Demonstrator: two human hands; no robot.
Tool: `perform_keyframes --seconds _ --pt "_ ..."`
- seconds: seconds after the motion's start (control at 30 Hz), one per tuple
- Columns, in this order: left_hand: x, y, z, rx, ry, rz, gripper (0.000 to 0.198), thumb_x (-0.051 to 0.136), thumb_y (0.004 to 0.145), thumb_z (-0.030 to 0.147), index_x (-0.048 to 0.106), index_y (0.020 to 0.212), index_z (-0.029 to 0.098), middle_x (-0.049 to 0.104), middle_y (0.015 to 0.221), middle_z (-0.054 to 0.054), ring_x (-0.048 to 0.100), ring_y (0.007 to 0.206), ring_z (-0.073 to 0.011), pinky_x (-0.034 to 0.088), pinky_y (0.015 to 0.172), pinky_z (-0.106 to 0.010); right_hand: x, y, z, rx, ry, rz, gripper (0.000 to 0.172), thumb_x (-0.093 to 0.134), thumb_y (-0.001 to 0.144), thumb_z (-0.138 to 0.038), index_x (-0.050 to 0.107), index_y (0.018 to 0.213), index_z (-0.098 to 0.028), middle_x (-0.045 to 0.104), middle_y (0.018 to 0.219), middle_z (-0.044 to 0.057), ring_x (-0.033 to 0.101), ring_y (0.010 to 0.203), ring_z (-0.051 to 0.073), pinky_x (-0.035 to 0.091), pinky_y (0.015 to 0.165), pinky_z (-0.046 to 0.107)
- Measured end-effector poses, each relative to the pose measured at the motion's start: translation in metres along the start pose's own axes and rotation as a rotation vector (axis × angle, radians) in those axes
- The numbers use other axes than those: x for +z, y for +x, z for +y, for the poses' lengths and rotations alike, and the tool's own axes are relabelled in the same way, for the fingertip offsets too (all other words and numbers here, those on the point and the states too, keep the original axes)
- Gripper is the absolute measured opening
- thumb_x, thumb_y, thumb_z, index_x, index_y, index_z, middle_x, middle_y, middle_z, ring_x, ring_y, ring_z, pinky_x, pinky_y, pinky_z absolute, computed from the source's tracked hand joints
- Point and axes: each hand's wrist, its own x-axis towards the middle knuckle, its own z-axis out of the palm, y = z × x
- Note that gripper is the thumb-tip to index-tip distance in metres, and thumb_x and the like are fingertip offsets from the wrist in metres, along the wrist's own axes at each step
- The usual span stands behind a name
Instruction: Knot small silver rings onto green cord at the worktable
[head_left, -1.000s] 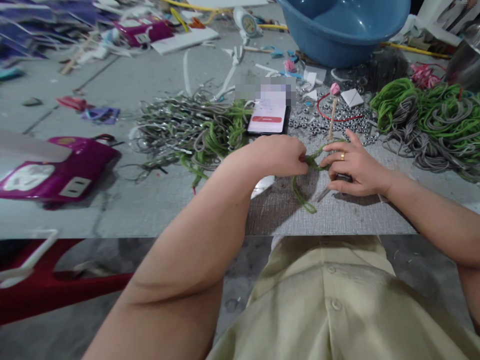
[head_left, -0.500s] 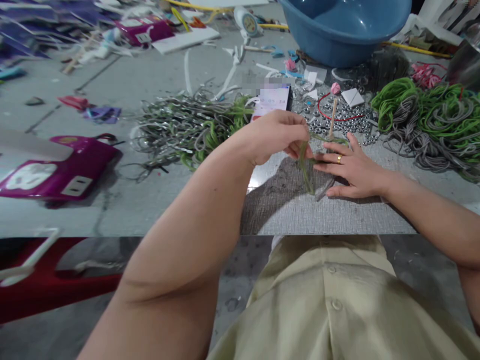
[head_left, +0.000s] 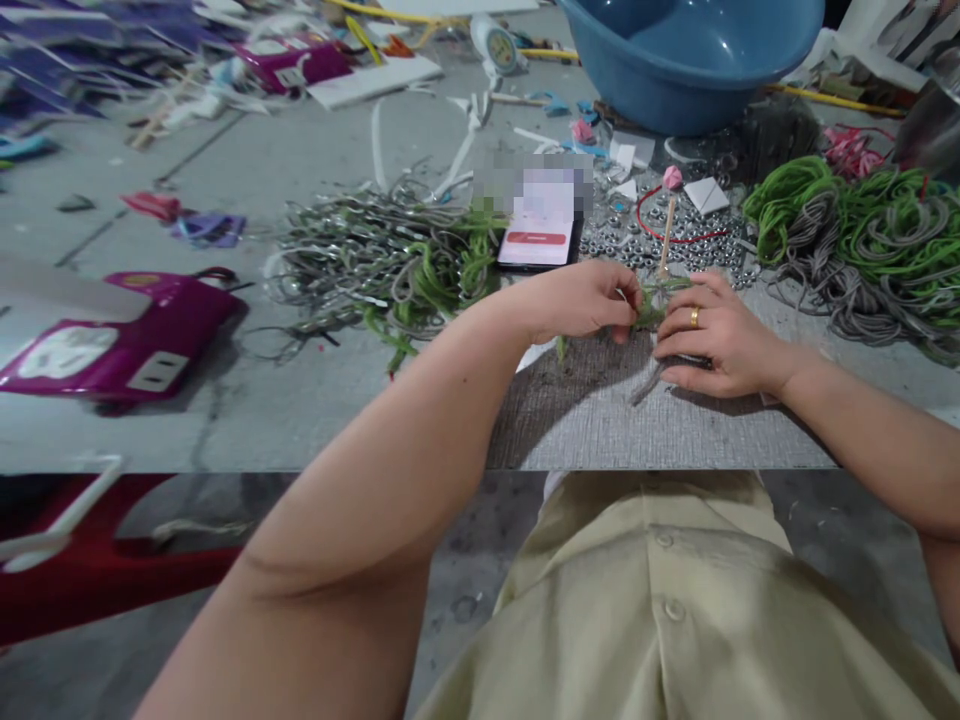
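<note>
My left hand [head_left: 589,302] is closed in a pinch on a green cord [head_left: 651,308], which runs between my two hands. My right hand [head_left: 697,338], with a gold ring on one finger, is closed over the cords just beside it. A grey cord [head_left: 645,383] sticks out below those fingers toward me. Right behind the hands a thin wooden stick [head_left: 667,235] rises, with a pink folded paper star [head_left: 672,178] by its top. How the cords cross under my fingers is hidden.
Left of my hands lie a phone [head_left: 537,222] and a heap of green and grey cords [head_left: 405,250]. Silver beads [head_left: 622,245] spread behind. More cords [head_left: 862,240] pile up at right. A blue basin [head_left: 690,80] stands at the back; a purple tape dispenser [head_left: 180,320] sits at left.
My left hand has moved slightly right and down, closer to my right hand, uncovering the phone. The hanging green strand has been drawn down between the hands. My right fingers have curled in.
</note>
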Motion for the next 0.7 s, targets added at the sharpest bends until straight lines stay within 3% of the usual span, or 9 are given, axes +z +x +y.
perform_keyframes --seconds 0.17,0.27,0.4,0.47,0.6,0.7 --pt "0.004 0.004 -0.001 -0.037 0.094 0.269 0.032 0.052 0.073 0.018 0.069 0.1 0.015 0.073 0.085 -0.007 0.063 0.074 -0.0161 0.046 0.068 -0.028 0.0 0.001 0.0 -0.073 0.007 0.028 0.037 0.047 0.098 -0.045 0.074 0.087 -0.021 0.076 0.09 0.005 0.064 0.088 0.022 0.041 0.094 0.046" --pt "0.003 0.002 0.002 -0.068 0.049 0.28 0.034 0.051 0.074 0.016 0.069 0.104 0.015 0.072 0.082 -0.006 0.061 0.071 -0.015 0.046 0.069 -0.028 -0.001 0.002 0.0 -0.09 0.029 0.05 0.038 0.047 0.098 -0.045 0.073 0.086 -0.021 0.075 0.086 0.005 0.065 0.081 0.02 0.044 0.09 0.043" --pt "0.0 -0.004 0.007 -0.112 -0.311 0.24 0.044 0.046 0.084 0.011 0.057 0.126 0.015 0.061 0.068 0.001 0.042 0.05 -0.0064 0.037 0.058 -0.026 -0.002 0.003 0.001 0.023 0.073 0.083 0.039 0.046 0.098 -0.048 0.072 0.083 -0.022 0.075 0.082 0.005 0.066 0.079 0.019 0.045 0.091 0.043" --pt "0.001 -0.004 0.008 -0.066 -0.547 0.262 0.044 0.044 0.088 0.012 0.053 0.131 0.016 0.053 0.065 0.004 0.035 0.046 -0.0046 0.034 0.055 -0.024 -0.003 0.003 0.001 0.107 0.109 0.135 0.038 0.046 0.098 -0.048 0.071 0.082 -0.022 0.074 0.081 0.005 0.066 0.08 0.02 0.046 0.088 0.042" --pt "0.011 0.002 0.009 0.131 -0.949 0.36 0.04 0.049 0.089 0.018 0.051 0.13 0.018 0.051 0.069 0.004 0.05 0.049 -0.0058 0.044 0.054 -0.02 -0.003 0.003 -0.001 0.213 0.193 0.237 0.039 0.048 0.098 -0.049 0.072 0.086 -0.021 0.073 0.083 0.006 0.066 0.084 0.021 0.048 0.084 0.04" --pt "0.02 0.006 0.012 0.225 -1.182 0.365 0.042 0.046 0.092 0.012 0.049 0.133 0.021 0.052 0.071 0.006 0.058 0.054 -0.0043 0.049 0.058 -0.017 -0.002 0.004 -0.001 0.243 0.226 0.234 0.043 0.049 0.097 -0.056 0.074 0.093 -0.021 0.073 0.09 0.008 0.066 0.092 0.023 0.048 0.088 0.042"
